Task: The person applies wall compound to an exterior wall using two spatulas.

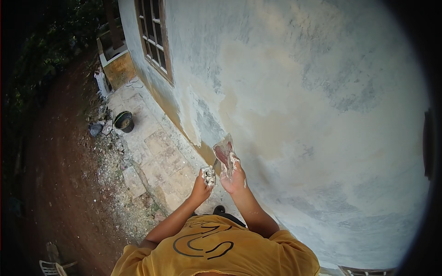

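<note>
My right hand, smeared with pale putty, is closed round a flat, reddish putty spreader with whitish paste along its edges. Just left of it, my left hand is also closed, its fingers thickly coated in white putty. A thin, dark-edged blade sticks up from the left hand toward the spreader; it looks like a putty knife, its handle hidden by the fingers. Both hands are close together in front of my body, beside the wall with its patchy white, grey and beige coating.
A black bucket stands on the paved strip along the wall, with a dark bag and rubble beside it. A barred window is set in the wall ahead. Brown soil lies left, with a chair at the lower left.
</note>
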The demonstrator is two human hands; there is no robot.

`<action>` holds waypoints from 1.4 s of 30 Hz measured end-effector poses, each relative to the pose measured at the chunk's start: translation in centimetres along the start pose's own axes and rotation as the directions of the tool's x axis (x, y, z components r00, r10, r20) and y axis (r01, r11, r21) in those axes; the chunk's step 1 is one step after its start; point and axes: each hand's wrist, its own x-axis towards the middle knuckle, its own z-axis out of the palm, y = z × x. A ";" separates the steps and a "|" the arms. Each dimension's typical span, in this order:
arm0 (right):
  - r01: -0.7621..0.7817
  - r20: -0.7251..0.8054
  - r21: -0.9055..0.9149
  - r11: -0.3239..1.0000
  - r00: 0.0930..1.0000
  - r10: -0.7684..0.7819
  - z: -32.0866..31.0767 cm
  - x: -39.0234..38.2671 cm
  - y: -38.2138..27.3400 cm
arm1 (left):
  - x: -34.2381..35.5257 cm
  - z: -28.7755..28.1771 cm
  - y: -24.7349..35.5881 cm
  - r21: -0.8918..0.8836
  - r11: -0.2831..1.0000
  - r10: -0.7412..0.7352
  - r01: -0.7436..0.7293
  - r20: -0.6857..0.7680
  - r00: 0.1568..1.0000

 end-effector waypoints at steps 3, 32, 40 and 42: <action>0.017 -0.017 0.011 1.000 1.000 -0.017 0.1 -0.1 -0.9 | -0.5 0.5 -2.2 -0.071 0.997 -0.036 0.032 -0.059 0.998; 0.263 0.008 -0.886 0.381 0.832 -0.555 -3.4 2.4 -3.4 | 3.6 -0.4 -2.2 -0.441 0.893 -0.178 0.089 -0.165 0.970; 0.118 -0.038 -0.067 0.991 0.992 -0.121 1.3 5.9 6.2 | 8.4 -6.5 -6.4 -0.403 0.914 -0.045 0.041 -0.002 0.999; 0.121 -0.030 -0.083 0.989 0.992 -0.124 3.0 7.2 8.8 | 9.6 -8.6 -6.6 -0.199 0.972 0.128 -0.123 0.013 0.992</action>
